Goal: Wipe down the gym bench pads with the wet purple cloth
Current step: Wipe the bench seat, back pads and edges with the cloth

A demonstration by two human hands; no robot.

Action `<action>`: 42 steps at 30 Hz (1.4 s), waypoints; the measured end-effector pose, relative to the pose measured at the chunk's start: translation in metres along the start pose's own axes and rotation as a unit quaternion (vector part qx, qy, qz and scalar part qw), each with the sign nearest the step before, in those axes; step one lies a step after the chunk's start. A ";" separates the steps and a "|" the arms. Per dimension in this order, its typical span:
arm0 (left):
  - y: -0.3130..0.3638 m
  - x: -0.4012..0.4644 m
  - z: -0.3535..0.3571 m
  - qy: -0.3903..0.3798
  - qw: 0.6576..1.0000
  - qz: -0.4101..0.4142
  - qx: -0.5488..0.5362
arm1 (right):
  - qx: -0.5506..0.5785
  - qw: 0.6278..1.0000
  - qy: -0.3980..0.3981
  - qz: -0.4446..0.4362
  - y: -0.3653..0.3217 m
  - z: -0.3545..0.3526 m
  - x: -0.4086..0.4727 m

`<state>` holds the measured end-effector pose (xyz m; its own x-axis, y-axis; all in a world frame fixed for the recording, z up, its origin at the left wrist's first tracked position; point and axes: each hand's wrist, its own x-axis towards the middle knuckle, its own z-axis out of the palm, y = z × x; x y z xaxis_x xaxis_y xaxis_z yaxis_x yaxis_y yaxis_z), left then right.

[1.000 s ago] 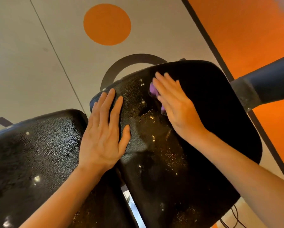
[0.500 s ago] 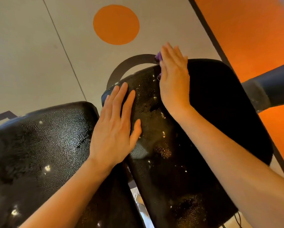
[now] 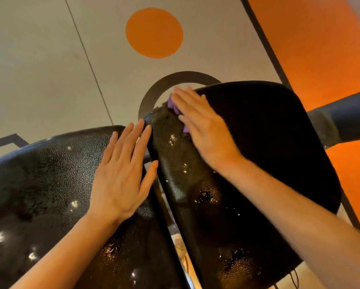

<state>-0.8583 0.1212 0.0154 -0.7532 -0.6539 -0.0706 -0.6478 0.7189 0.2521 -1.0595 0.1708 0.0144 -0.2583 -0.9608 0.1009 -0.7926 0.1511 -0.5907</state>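
Wiping right bench pad (image 3: 258, 142); left hand (image 3: 120, 176) braces on left bench pad (image 3: 39, 184).
Right hand (image 3: 204, 130), fingers (image 3: 185, 101) straight and together, presses purple cloth (image 3: 173, 105) flat near pad's far-left corner. Advise: keep palm flat, overlap strokes, cover the matte, seemingly dry right half. No containers visible.

Warm, moderately bright light from overhead puts scattered white glints on the wet black pads (image 3: 49, 184), the right hand (image 3: 204, 130) is slightly motion-blurred, wide-angle lens bends the floor lines (image 3: 87, 59), and a soft smear sits at 1 o'clock.
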 end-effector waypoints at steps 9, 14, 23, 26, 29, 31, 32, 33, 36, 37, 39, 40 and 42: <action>0.001 0.001 0.001 0.015 1.000 0.007 0.015 | -0.032 0.991 0.112 0.072 -0.033 0.028 0.011; 0.001 0.001 0.000 0.009 1.000 0.007 0.013 | -0.002 1.000 0.014 0.001 0.019 -0.006 -0.002; 0.001 0.001 0.001 0.010 1.000 0.008 0.015 | -0.069 0.998 0.000 -0.008 -0.027 0.019 0.002; 0.000 0.000 0.002 0.019 1.000 0.007 0.021 | -0.089 0.991 0.055 0.083 0.007 -0.004 0.012; 0.000 0.001 0.004 0.016 0.999 0.011 0.028 | -0.066 0.990 0.057 0.111 -0.013 0.005 -0.057; 0.000 0.000 0.004 0.010 0.999 0.009 0.032 | -0.084 0.993 0.007 0.083 -0.026 0.004 -0.118; 0.000 0.000 0.003 0.007 0.999 0.008 0.034 | -0.100 0.993 -0.010 0.063 -0.023 0.000 -0.127; 0.000 0.001 0.003 0.006 0.999 0.008 0.037 | -0.104 0.993 -0.010 0.052 -0.013 -0.002 -0.118; 0.000 0.001 0.002 0.007 0.999 0.008 0.044 | -0.101 0.987 0.069 0.105 0.001 0.001 -0.026; 0.001 0.001 0.002 0.008 0.999 0.008 0.046 | -0.096 0.985 0.080 0.118 0.003 0.001 -0.003; 0.001 0.001 0.003 0.010 0.999 0.009 0.045 | -0.085 0.988 0.075 0.107 0.005 0.003 -0.011; 0.001 0.001 0.003 0.011 0.999 0.010 0.043 | -0.086 0.991 0.059 0.086 0.006 0.002 -0.041; 0.001 0.000 0.002 0.010 0.999 0.011 0.041 | -0.060 0.995 0.018 0.071 -0.002 -0.002 -0.121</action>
<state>-0.8597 0.1223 0.0136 -0.7660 -0.6412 -0.0459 -0.6383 0.7502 0.1725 -1.0281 0.2878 0.0048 -0.3910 -0.9189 0.0524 -0.8058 0.3143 -0.5019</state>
